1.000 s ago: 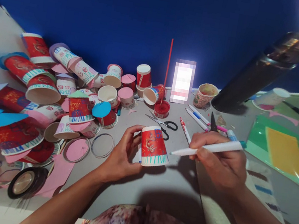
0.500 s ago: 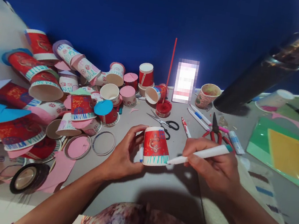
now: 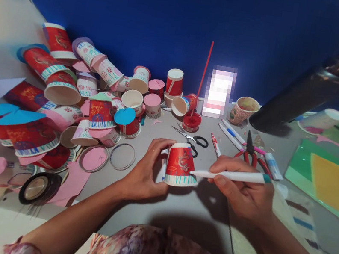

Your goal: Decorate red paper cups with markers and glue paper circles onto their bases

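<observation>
1. Standing upside down on the grey table (image 3: 148,214), the red paper cup (image 3: 182,164) sat at centre, just in front of the person.
2. Left hand (image 3: 145,170) curled round the cup's left side, fingers pressed to it.
3. Right hand (image 3: 245,189) pinched a white marker (image 3: 229,175), tip touching the cup's right side.
4. Scissors (image 3: 192,138) lay just behind; a heap of decorated cups (image 3: 97,93) sat far left.

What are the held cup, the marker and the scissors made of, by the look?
Red cup, upside down in the left hand: likely paper, matte printed wall with a thin rolled rim. Marker in the right hand: probably plastic, smooth white barrel with a teal end. Scissors on the table: shiny blades, apparently metal; black handles, probably plastic.
</observation>
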